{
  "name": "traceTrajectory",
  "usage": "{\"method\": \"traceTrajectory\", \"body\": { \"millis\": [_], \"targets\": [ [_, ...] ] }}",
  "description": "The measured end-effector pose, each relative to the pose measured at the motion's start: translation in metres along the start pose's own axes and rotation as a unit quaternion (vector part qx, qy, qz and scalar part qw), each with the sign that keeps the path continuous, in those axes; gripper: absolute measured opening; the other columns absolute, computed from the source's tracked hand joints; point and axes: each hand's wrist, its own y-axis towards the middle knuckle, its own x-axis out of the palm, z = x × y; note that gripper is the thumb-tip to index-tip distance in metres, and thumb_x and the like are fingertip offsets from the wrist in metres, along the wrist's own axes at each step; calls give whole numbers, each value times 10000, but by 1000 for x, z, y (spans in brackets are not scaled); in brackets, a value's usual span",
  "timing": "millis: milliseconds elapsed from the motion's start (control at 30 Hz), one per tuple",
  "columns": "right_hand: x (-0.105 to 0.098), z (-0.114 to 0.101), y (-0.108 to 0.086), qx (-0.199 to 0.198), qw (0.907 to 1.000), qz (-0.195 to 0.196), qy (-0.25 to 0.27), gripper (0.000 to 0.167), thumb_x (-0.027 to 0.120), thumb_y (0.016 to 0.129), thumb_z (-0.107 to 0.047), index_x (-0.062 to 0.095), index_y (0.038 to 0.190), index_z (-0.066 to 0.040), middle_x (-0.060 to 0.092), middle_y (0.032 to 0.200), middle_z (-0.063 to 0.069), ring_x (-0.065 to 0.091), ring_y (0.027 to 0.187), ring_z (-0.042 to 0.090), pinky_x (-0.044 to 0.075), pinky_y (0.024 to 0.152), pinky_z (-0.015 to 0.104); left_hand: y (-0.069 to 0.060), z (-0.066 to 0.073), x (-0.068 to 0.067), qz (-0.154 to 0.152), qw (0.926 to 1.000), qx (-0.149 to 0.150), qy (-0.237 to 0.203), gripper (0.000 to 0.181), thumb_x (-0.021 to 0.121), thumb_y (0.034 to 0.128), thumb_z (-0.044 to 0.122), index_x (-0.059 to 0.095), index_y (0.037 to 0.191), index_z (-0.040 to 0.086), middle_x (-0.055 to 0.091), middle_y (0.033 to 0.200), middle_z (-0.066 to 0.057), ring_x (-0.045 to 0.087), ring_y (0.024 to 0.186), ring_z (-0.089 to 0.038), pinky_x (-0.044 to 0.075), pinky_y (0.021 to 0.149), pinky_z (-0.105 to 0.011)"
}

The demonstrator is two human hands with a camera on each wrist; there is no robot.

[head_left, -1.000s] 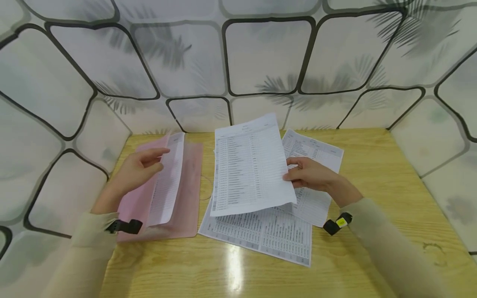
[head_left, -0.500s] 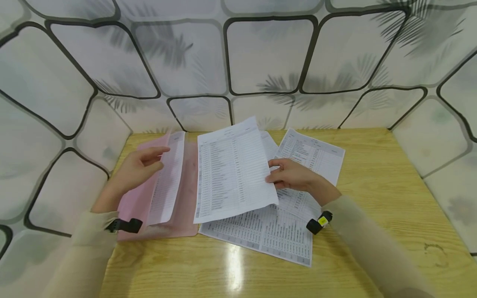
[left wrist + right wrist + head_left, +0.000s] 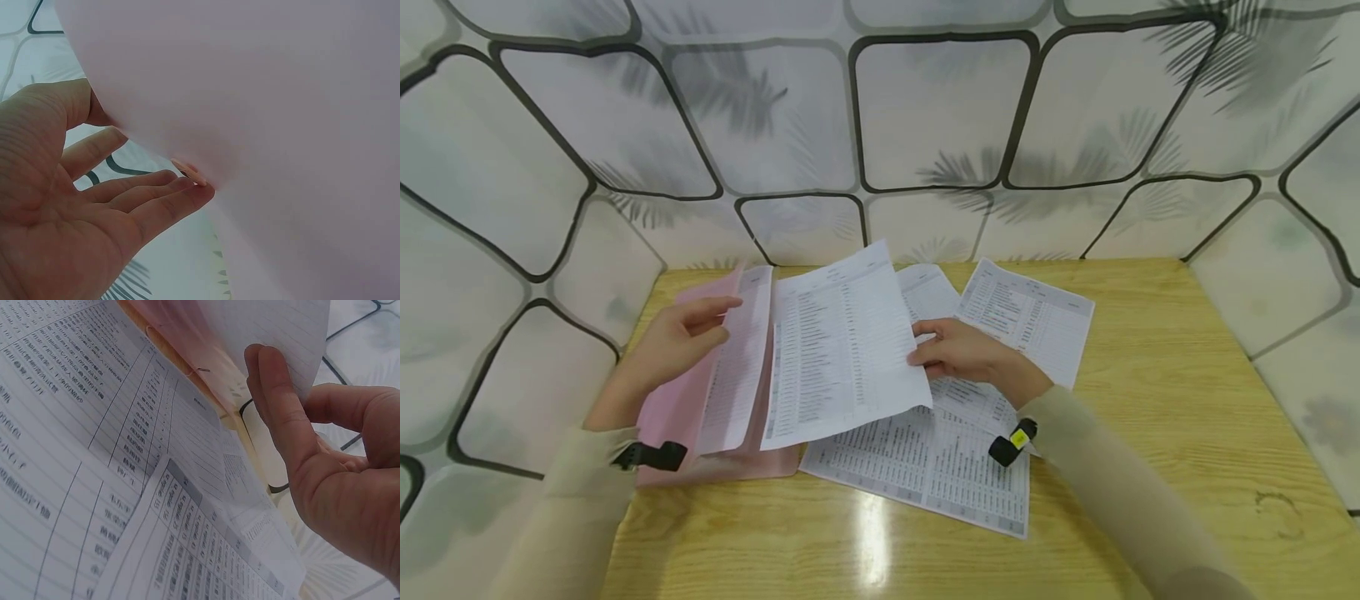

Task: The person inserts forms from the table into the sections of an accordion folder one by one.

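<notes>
A pink folder (image 3: 677,408) lies at the left with its cover raised, and a printed sheet (image 3: 739,367) stands inside against that cover. My left hand (image 3: 673,346) holds the cover's edge; in the left wrist view the hand (image 3: 94,187) has thumb and fingers at the edge of the pink cover (image 3: 281,125). My right hand (image 3: 970,354) pinches the right edge of a lifted printed sheet (image 3: 846,358), whose left edge overlaps the folder's right part. The right wrist view shows the fingers and thumb of the hand (image 3: 337,469) on this sheet (image 3: 269,331).
More printed sheets lie overlapping on the wooden table (image 3: 1150,400) beneath and right of the lifted one: one at the front (image 3: 925,483), another at the back right (image 3: 1037,317). A patterned wall covering (image 3: 940,117) rises behind the table and along both sides.
My right hand has moved left with the lifted sheet, from above the loose papers to partly over the folder. More of the papers beneath shows. The left hand and cover have barely moved.
</notes>
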Motion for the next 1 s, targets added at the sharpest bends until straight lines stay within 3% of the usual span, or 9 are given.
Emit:
{"method": "traceTrajectory", "body": {
  "millis": [100,200,233,367,433,867,1000],
  "targets": [
    [3,1,6,24,9998,100,140,472,597,994,56,465,1448,77,751,1119,87,758,978,180,633,828,319,0,2,0,-27,10000,-49,-29,435,612,989,11,619,1419,-55,584,1487,-283,640,1275,-232,461,874,-17],
    [9,1,11,23,9995,207,235,488,598,988,60,461,1455,82,737,1123,96,756,960,176,634,816,308,0,3,1,-28,9999,-91,-46,435,615,992,11,616,1421,-57,583,1490,-277,635,1281,-224,462,878,-19],
    [11,0,12,31,9994,258,239,491,601,984,60,465,1455,82,734,1121,100,755,953,173,634,808,298,0,3,1,-33,9999,-97,-70,437,613,993,14,613,1424,-58,580,1492,-278,635,1280,-209,464,879,-20],
    [19,-2,16,-10,9991,407,118,500,607,973,55,474,1454,82,734,1109,113,752,918,165,634,775,274,-1,2,0,-9,9999,-62,-116,436,617,995,33,615,1422,-57,585,1485,-282,576,1136,105,472,878,-28],
    [23,-2,18,-33,9989,459,38,500,610,968,52,479,1449,84,737,1105,125,751,907,163,634,767,271,-1,2,0,-8,9999,-41,-122,436,616,997,38,615,1423,-56,585,1483,-286,552,1103,148,470,876,-26],
    [46,-3,28,-77,9983,572,-122,481,624,952,52,510,1418,83,747,1078,159,753,869,184,645,768,304,-1,0,1,16,9999,74,-124,432,622,994,32,618,1416,-61,580,1478,-307,533,1079,176,476,868,-24],
    [50,-1,30,-41,9982,573,-192,493,624,939,58,508,1418,75,758,1045,150,751,857,186,647,773,315,0,2,1,23,9999,49,-107,433,621,992,32,618,1415,-60,584,1475,-304,589,1130,82,476,869,-24]
  ]
}}
